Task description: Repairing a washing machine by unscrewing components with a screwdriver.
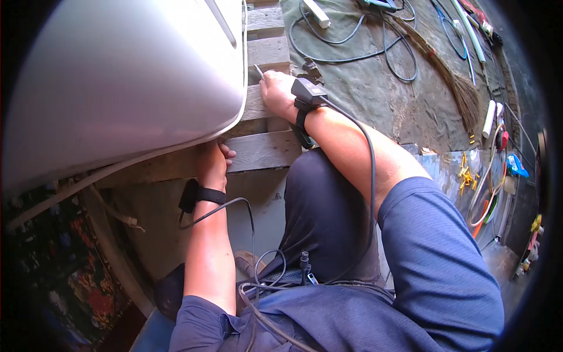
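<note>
A large white smooth metal housing (pixel 152 64) with a pale rim fills the upper left and rests over a wooden slatted pallet (pixel 264 149). My left hand (pixel 220 154) reaches beneath its near lower edge. The visible fingers are curled, and whatever they grip is hidden under the rim. Over the slats, just right of the housing, my right hand (pixel 277 94) is closed around a thin grey metal rod (pixel 258 72), whose tip points up and left. The rest of the rod is covered by my fingers.
Black cables run from wrist-worn devices across my lap. At the upper right, a straw broom (pixel 454 82), a grey cord (pixel 346 60) and a white power strip (pixel 316 13) lie on green cloth. Yellow plugs (pixel 466 176) are scattered at right; patterned fabric (pixel 70 264) lies lower left.
</note>
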A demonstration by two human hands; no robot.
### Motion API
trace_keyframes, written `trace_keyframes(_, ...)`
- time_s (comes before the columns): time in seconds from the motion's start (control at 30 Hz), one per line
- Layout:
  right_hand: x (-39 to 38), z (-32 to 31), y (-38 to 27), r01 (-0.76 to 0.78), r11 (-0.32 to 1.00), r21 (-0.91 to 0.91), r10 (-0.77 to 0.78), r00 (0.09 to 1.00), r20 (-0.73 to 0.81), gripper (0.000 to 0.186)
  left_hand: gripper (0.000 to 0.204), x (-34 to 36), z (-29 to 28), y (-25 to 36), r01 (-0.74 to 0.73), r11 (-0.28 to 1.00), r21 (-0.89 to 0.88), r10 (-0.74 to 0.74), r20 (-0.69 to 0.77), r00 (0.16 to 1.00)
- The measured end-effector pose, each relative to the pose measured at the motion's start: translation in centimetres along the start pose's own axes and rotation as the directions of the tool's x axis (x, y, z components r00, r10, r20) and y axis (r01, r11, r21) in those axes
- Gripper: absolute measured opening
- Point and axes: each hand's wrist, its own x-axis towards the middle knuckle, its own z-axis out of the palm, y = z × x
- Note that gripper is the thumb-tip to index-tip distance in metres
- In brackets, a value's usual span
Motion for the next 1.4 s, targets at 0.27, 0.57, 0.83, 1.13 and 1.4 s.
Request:
trace_keyframes(0.27,-0.3,-0.3,0.1,0.009,1.000,0.017,-0.009,1.000,-0.023,0.027,0.037,0.4,-0.4,-0.8,-0.240,0.933,0.267,0.257,-0.032,0.966)
trace_keyframes(0.57,-0.2,0.0,0.2,-0.001,1.000,0.023,0.002,1.000,-0.020,0.027,0.021,-0.9,0.6,1.8,0.248,0.863,-0.441,-0.282,-0.013,0.959)
trace_keyframes(0.83,-0.1,0.3,0.6,0.013,0.999,0.048,-0.010,0.997,-0.078,0.025,0.021,-1.3,1.0,2.2,0.252,0.846,-0.470,-0.280,0.011,0.960)
trace_keyframes(1.13,0.3,0.7,1.1,0.008,0.998,0.060,-0.005,0.999,-0.038,0.026,0.027,-0.7,1.0,1.6,0.254,0.795,-0.551,-0.264,0.064,0.963)
trace_keyframes(1.4,0.3,0.3,1.6,0.002,0.991,0.137,-0.006,0.999,0.031,0.027,0.049,-0.5,1.4,3.2,0.105,0.689,-0.717,-0.310,-0.160,0.937)
